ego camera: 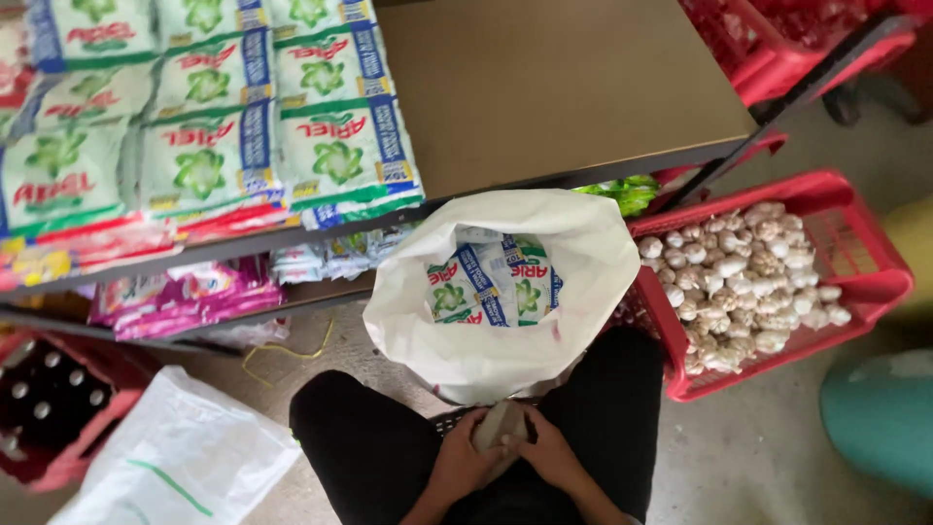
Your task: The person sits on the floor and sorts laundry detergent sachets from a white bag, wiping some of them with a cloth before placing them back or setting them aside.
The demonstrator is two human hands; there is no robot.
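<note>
Flat green-and-white sachet packs (214, 126) with blue and red trim are lying in overlapping rows across the left of the upper shelf (544, 87). More of the same packs (491, 282) are sitting inside the open white sack (583, 262) below. Pink and purple packets (185, 297) are crowding the lower shelf, with pale blue-white ones (326, 258) lying just beside them
</note>
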